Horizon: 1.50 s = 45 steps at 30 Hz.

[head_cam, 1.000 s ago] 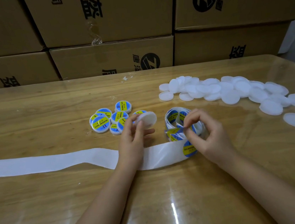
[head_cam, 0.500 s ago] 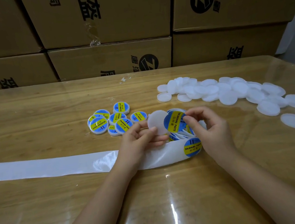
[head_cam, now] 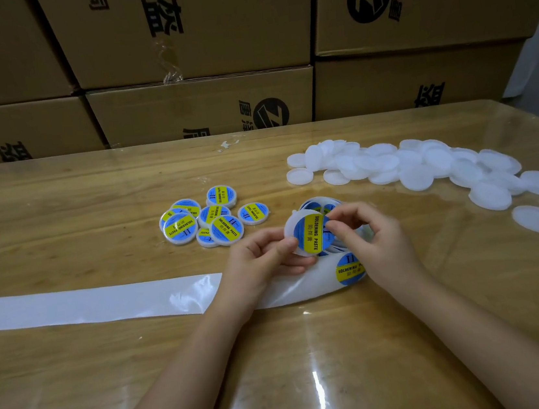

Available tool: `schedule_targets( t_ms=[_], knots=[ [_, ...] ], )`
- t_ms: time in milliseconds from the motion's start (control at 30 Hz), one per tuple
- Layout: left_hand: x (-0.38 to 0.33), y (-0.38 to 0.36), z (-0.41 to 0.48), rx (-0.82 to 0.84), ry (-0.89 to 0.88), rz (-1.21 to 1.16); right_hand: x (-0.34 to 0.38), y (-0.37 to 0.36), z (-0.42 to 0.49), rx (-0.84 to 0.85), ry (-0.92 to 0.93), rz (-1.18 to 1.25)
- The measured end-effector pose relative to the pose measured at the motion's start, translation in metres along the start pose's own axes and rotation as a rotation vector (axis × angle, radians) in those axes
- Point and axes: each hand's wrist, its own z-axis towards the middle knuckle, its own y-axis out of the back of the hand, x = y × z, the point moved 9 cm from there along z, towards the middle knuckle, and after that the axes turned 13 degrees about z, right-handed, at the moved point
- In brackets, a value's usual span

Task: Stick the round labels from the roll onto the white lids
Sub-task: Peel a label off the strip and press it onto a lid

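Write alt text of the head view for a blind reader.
Two hands hold a white lid over a wooden table: the left hand grips its edge while the right hand pinches a blue-and-yellow round label against it. Labelled lids lie to the left, plain lids to the right.

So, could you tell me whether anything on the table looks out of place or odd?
Nothing serious. A small crumpled scrap lies alone near the far edge of the table. The empty backing strip trails off to the left, and the blank lids lie in a loose overlapping heap. The label on the held lid looks roughly centred.
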Motion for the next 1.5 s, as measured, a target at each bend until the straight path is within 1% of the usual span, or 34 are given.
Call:
schedule_targets(
  t_ms=[233,600,800,933,1100,1167,1233,1333,1367,1433,1500],
  knots=[
    [0.0,-0.002,0.001,0.009,0.001,0.013,0.008,-0.003,0.0,0.021,0.07,-0.115],
    [-0.005,-0.004,0.0,0.001,-0.055,0.071,0.011,-0.002,0.0,0.014,0.094,-0.167],
    [-0.007,-0.006,-0.001,0.006,-0.059,0.086,0.018,-0.003,-0.001,0.008,0.208,-0.234],
    [-0.009,-0.006,-0.002,0.0,-0.062,0.099,0.019,-0.004,-0.002,0.002,0.236,-0.262],
    [-0.011,-0.006,-0.003,0.002,-0.067,0.112,0.027,-0.007,-0.004,-0.02,0.344,-0.483],
    [-0.011,-0.006,-0.003,0.004,-0.064,0.117,0.029,-0.007,-0.005,-0.042,0.359,-0.54],
    [-0.011,-0.005,-0.003,0.0,-0.06,0.108,0.027,-0.002,-0.003,-0.081,0.335,-0.571],
    [-0.012,0.001,-0.004,-0.034,-0.056,0.072,0.019,0.016,0.003,-0.158,0.227,-0.528],
    [-0.012,0.002,-0.004,-0.041,-0.049,0.051,0.018,0.022,0.004,-0.176,0.218,-0.496],
    [-0.01,0.002,-0.004,-0.04,-0.025,0.015,0.023,0.025,0.003,-0.181,0.259,-0.44],
    [-0.007,0.001,-0.004,-0.027,-0.002,-0.014,0.031,0.018,0.0,-0.119,0.341,-0.431]
  ],
)
